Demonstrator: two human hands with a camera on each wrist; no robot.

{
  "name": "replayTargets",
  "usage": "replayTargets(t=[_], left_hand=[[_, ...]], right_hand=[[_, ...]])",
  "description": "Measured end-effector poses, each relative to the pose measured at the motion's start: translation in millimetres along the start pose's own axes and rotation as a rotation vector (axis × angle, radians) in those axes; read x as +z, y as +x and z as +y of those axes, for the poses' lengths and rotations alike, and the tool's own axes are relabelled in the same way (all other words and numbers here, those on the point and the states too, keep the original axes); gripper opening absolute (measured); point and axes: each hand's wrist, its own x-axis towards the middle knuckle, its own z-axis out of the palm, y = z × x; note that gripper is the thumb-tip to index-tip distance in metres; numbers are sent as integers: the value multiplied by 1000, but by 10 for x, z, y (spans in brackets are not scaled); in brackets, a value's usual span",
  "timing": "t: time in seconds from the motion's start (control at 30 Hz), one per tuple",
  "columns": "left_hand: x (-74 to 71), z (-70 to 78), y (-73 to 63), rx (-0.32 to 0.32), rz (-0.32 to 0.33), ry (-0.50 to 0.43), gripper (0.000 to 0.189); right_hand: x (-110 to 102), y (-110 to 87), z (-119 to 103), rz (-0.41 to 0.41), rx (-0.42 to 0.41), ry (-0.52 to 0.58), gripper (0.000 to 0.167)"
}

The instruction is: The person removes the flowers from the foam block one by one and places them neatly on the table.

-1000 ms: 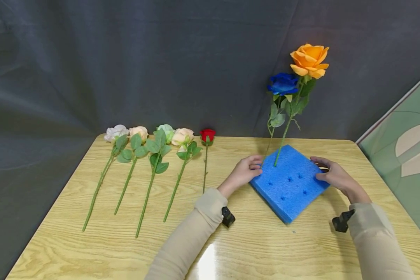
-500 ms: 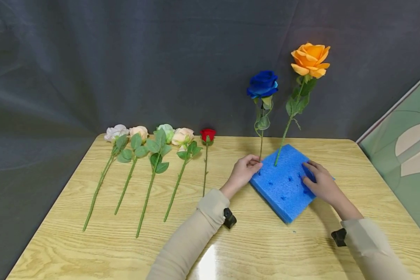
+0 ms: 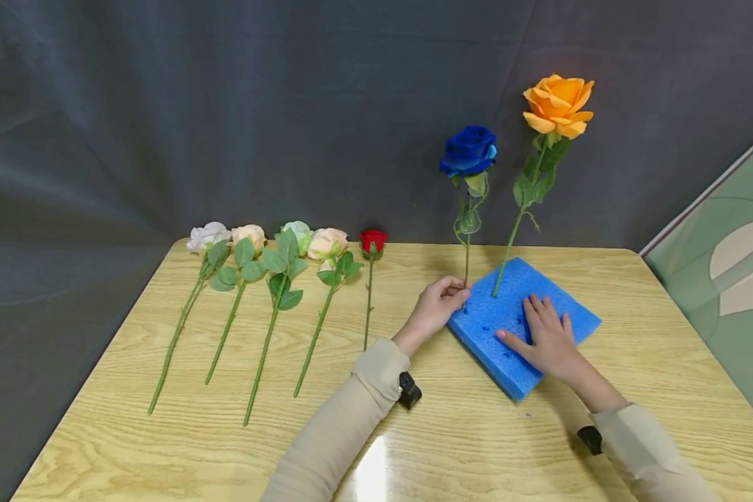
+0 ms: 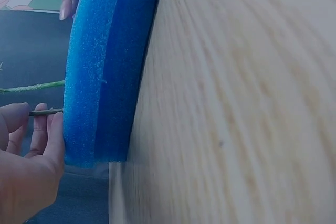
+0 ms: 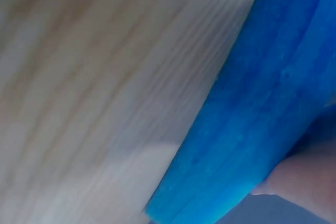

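Observation:
A blue rose (image 3: 468, 151) stands upright at the left corner of a blue foam block (image 3: 565, 307). My left hand (image 3: 435, 307) pinches its stem low down, close above the foam; in the left wrist view the thumb and fingers hold the stem (image 4: 44, 112) where it meets the block (image 4: 86, 77). Spread flat on top of the foam, my right hand (image 3: 549, 341) presses with straight fingers and covers some of the holes. An orange rose (image 3: 558, 106) stands in the block behind, leaning slightly right. In the right wrist view only part of a finger (image 5: 304, 184) shows beside the foam.
Left of the block, a red rose (image 3: 373, 243) lies on the wooden table (image 3: 452, 446). Further left lie a peach rose (image 3: 328, 245), a pale green rose (image 3: 298, 237), another peach rose (image 3: 249, 237) and a white rose (image 3: 208, 238). A dark curtain (image 3: 351, 118) hangs behind.
The blue rose has swung left from a rightward lean to upright, still in my left hand. My right hand has moved from the block's right edge onto its top and flattened.

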Motion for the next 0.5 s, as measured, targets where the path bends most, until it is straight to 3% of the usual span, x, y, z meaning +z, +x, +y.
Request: replayTargets(t=[0.37, 0.5], left_hand=[[-16, -51, 12, 41, -21, -28, 26], [-27, -46, 7, 28, -28, -62, 26]], right_hand=[[67, -23, -126, -52, -10, -61, 110], [74, -13, -128, -81, -1, -76, 119]])
